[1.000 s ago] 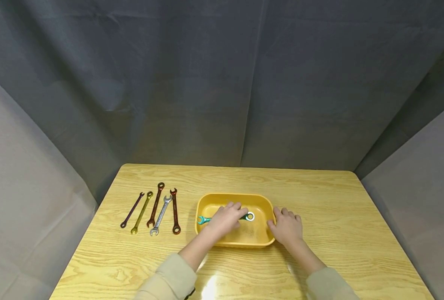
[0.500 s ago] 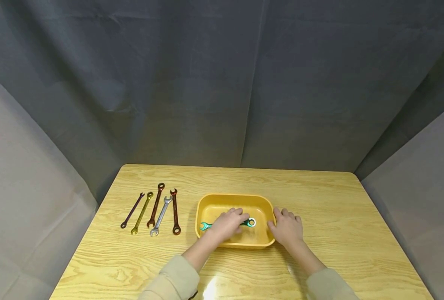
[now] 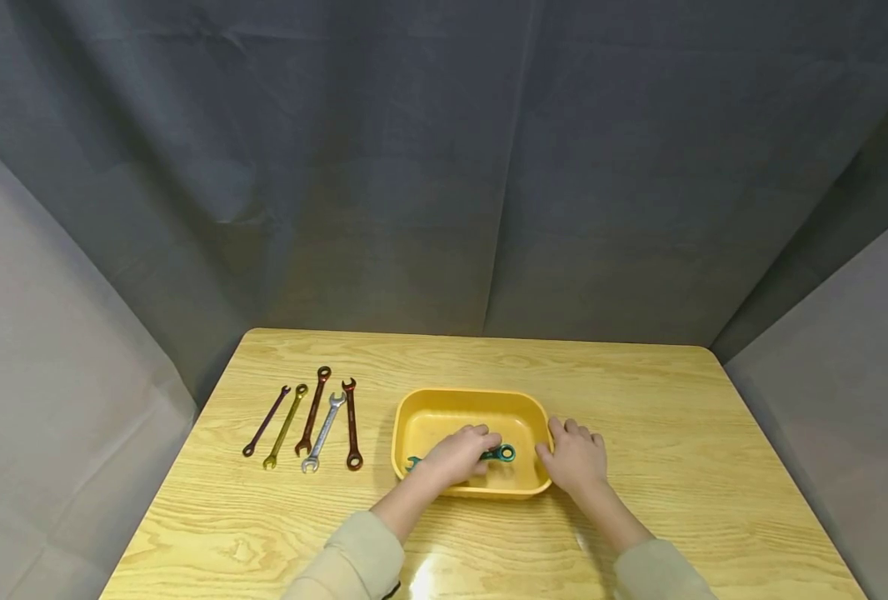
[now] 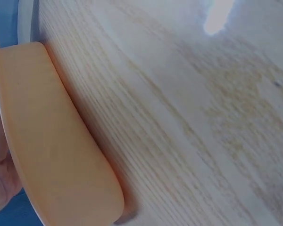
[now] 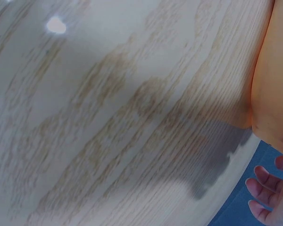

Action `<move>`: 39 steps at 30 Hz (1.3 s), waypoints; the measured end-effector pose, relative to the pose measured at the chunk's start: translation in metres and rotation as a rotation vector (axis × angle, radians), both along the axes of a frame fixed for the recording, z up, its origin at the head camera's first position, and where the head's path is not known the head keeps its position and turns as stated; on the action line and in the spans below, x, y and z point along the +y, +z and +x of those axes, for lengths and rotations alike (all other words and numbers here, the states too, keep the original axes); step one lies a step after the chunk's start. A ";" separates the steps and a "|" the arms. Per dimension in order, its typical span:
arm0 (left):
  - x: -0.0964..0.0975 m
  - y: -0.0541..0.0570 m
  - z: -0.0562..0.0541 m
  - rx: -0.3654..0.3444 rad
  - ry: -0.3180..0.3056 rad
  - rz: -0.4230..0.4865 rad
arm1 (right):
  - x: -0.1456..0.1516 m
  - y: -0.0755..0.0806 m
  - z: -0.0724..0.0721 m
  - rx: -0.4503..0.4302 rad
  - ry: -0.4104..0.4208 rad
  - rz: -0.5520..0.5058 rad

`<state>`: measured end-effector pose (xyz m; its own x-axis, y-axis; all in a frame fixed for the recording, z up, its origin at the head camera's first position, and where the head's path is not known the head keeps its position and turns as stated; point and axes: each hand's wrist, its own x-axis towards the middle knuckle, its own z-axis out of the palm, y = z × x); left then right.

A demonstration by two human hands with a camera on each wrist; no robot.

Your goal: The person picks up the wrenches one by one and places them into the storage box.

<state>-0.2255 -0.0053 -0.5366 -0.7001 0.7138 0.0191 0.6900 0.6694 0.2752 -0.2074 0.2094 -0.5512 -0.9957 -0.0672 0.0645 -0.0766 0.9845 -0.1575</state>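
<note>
A yellow plastic tub sits on the wooden table, its outer wall filling the left of the left wrist view. Inside it my left hand grips a teal combination wrench by the middle. The wrench's ring end points right and its open end shows at the left; the shaft between is mostly under my fingers. My right hand holds the tub's right rim, thumb over the edge and fingers outside. In the right wrist view its fingers spread beside the tub's corner.
Left of the tub several wrenches lie in a row: a purple one, a yellow-green one, two reddish-brown ones and a silver one. Grey curtains hang behind the table and at its sides.
My left hand has brought the teal wrench toward the tub's near side and slightly right. My right hand has stayed at the rim, and the tub is in about the same place.
</note>
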 end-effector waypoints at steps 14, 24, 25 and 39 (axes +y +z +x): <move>0.000 -0.010 -0.001 -0.140 -0.004 -0.002 | -0.001 0.002 0.001 -0.003 0.002 -0.004; 0.002 -0.012 -0.001 -0.205 -0.016 -0.019 | -0.001 0.002 0.000 -0.011 -0.003 -0.005; 0.002 -0.012 -0.001 -0.210 -0.019 -0.025 | -0.001 0.001 0.000 -0.011 -0.004 -0.005; 0.007 -0.015 -0.003 -0.250 -0.033 -0.075 | 0.000 0.000 0.001 0.012 0.002 -0.016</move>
<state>-0.2282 0.0019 -0.5515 -0.6526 0.7294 -0.2053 0.6287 0.6724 0.3906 -0.2065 0.2092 -0.5515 -0.9947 -0.0681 0.0776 -0.0807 0.9817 -0.1727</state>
